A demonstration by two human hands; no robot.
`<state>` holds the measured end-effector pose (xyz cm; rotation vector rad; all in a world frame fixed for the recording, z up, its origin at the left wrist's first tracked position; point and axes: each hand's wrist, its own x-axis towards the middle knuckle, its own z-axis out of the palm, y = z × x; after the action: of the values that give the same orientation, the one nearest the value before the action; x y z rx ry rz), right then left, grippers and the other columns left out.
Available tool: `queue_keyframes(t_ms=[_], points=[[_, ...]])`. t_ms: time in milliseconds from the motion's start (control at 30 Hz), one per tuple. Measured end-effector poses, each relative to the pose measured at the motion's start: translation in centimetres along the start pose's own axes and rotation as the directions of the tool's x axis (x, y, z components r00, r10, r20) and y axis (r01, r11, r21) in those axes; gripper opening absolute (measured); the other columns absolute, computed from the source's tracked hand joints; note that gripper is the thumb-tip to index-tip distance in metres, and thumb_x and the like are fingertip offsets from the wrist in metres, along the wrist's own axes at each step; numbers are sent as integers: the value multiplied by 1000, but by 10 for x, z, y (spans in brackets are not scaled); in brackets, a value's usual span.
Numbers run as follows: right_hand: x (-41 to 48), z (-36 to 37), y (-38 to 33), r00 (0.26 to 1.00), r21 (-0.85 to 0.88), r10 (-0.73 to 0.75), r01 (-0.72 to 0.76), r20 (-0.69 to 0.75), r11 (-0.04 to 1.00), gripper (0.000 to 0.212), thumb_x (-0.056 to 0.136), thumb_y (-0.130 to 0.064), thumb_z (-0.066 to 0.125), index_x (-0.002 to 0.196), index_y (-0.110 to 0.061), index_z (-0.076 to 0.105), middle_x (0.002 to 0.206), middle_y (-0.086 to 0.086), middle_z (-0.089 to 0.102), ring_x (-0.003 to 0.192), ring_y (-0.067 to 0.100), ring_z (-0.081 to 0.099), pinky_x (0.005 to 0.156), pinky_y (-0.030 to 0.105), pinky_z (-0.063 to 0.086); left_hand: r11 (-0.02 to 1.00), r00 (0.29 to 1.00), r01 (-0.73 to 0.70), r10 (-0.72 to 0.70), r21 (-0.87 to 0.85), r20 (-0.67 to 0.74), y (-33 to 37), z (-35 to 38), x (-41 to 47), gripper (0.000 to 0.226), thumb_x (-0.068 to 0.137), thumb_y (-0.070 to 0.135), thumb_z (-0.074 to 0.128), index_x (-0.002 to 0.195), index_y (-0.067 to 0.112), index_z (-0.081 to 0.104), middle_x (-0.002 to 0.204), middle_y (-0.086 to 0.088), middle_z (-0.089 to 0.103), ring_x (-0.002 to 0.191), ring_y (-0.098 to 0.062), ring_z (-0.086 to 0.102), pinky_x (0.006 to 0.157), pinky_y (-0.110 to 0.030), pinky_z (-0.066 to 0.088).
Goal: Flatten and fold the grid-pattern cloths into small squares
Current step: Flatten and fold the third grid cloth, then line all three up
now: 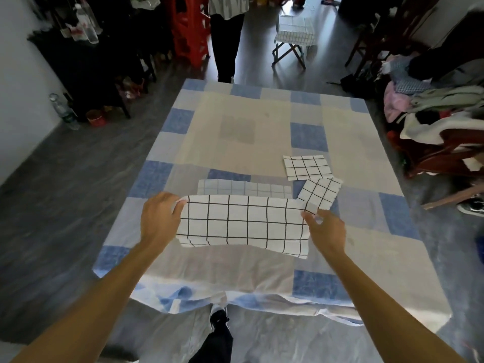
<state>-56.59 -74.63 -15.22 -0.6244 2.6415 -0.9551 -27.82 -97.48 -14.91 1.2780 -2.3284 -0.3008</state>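
1. Head view, nearest first: the left hand [161,218] has its fingers curled round the left end of the long cloth [246,224]. The right hand [326,231] pinches the right end near its top corner, between thumb and fingers.
2. That cloth is folded into a long band and stretched from one hand to the other, so its long side runs left to right. Its lower edge sags in a wave, so it looks held just off the table cover [235,127], not lying flat.
3. As I see it, the next fold depends on that lie. Each hand has one end and neither is nearer, so carrying one end across to the other would halve the band.
4. Just past the hands, a paler strip [243,188] lies on the cover, parallel to the held cloth. I can't tell whether it is a separate cloth.
5. Past the right hand sit two finished pieces. The tilted square [320,191] is right by the band's top corner, and the straight square [306,167] is just beyond it.
6. Well beyond, a chair [294,30] carries more grid cloth, and a person [227,48] stands at the table's far edge.
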Motion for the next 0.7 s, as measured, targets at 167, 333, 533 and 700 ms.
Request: queue_keyframes(t_ms=[167, 333, 533, 700], points=[[46, 28, -23, 998, -66, 65, -65, -1, 996, 33, 89, -33, 64, 95, -1, 70, 102, 16, 69, 96, 31, 61, 72, 29, 37, 997, 997, 13, -7, -79, 71, -14, 38, 61, 14, 88, 15, 65, 83, 2, 68, 84, -14, 64, 80, -32, 57, 72, -37, 42], [85, 61, -22, 992, -132, 125, -128, -30, 983, 32, 88, -36, 64, 100, -7, 70, 107, 10, 69, 100, 27, 61, 83, 33, 42, 995, 979, -4, 24, -98, 202, -30, 80, 116, 18, 90, 21, 60, 85, 6, 69, 88, -13, 63, 83, -31, 56, 73, -38, 42], [113, 86, -20, 982, -171, 182, -187, -44, 967, 28, 87, -35, 65, 94, -8, 72, 99, 7, 70, 92, 25, 62, 77, 32, 42, 998, 944, -39, 51, -43, 325, -39, 114, 146, 17, 87, 17, 64, 77, 3, 66, 84, -15, 62, 80, -33, 54, 68, -37, 37], [129, 106, -5, 991, -241, 135, -128, 13, 962, 26, 87, -38, 63, 86, -14, 74, 84, 3, 71, 73, 16, 63, 67, 28, 48, 999, 918, 45, -30, -30, 396, -38, 134, 148, 12, 86, 14, 65, 90, 3, 67, 94, -17, 64, 87, -37, 57, 75, -42, 43]])
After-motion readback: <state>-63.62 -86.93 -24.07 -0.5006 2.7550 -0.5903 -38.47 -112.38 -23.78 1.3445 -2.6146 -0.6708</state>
